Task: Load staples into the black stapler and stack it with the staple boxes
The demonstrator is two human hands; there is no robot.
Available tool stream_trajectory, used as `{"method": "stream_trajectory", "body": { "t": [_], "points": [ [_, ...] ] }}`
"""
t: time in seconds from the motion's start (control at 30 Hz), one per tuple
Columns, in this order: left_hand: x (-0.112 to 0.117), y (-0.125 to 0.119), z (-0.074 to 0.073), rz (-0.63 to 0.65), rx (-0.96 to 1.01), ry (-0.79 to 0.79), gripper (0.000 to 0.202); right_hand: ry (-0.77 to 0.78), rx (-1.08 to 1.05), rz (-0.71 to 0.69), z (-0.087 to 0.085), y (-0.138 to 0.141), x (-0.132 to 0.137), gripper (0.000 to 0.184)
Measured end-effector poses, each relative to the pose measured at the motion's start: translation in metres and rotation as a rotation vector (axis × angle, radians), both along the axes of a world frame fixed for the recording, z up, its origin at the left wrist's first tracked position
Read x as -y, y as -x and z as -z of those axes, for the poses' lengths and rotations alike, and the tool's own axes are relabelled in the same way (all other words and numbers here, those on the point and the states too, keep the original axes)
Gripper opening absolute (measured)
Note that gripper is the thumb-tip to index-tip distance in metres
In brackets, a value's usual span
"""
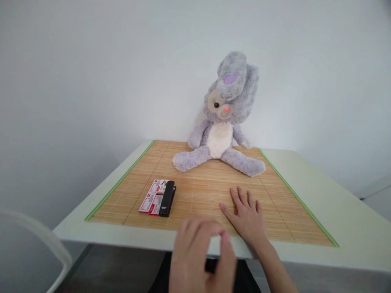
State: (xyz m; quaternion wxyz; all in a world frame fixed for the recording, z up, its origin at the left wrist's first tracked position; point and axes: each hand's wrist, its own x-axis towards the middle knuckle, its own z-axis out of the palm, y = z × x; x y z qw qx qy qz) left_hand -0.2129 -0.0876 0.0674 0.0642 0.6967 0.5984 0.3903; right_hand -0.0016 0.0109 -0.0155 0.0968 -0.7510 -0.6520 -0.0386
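My right hand (248, 217) lies flat, palm down, on the bamboo mat (201, 191), its fingers spread and holding nothing. My left hand (200, 254) hovers close to the camera over the table's front edge. It is slightly blurred, its fingers curl toward the thumb in a loose pinch, and nothing shows between them. A black stapler (167, 198) lies on the mat to the left of both hands. Beside it are small red and white staple boxes (152, 197). Neither hand touches them.
A grey plush rabbit (222, 122) sits at the back of the mat, leaning on the white wall. The mat covers a pale green table (345, 203). A white chair back (45, 240) curves in at the lower left.
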Motion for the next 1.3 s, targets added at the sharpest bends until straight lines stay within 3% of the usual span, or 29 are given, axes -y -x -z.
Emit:
{"method": "stream_trajectory", "body": {
  "t": [0.13,0.27,0.4,0.5,0.7,0.83,0.97,1.07,1.3],
  "points": [
    [-0.043,0.037,0.012,-0.301,-0.051,-0.002,0.038,-0.009,-0.006,0.004,0.002,0.000,-0.001,0.086],
    [-0.051,0.063,0.031,-0.475,-0.187,0.130,0.047,-0.016,-0.024,0.000,0.002,-0.001,-0.001,0.086],
    [-0.051,0.068,0.040,-0.459,-0.235,0.151,0.044,-0.014,-0.035,0.000,0.001,-0.001,-0.001,0.087],
    [-0.054,0.061,0.045,-0.371,-0.190,0.126,0.040,-0.006,-0.042,-0.002,0.001,0.000,-0.001,0.086],
    [-0.059,0.018,0.061,-0.168,-0.164,0.165,0.048,0.001,-0.044,0.008,0.002,0.001,-0.002,0.086],
    [-0.063,-0.001,0.059,-0.024,-0.193,0.155,0.043,-0.012,-0.038,0.006,0.002,0.000,-0.003,0.084],
    [-0.073,0.013,0.057,-0.161,-0.217,0.090,0.034,-0.018,-0.035,0.002,0.002,0.000,-0.003,0.083],
    [-0.080,0.027,0.061,-0.265,-0.272,0.038,0.039,-0.035,-0.036,-0.004,0.002,0.000,-0.002,0.083],
    [-0.088,0.028,0.066,-0.205,-0.342,0.037,0.047,-0.037,-0.002,-0.002,0.001,0.000,-0.001,0.083]
  ]
}}
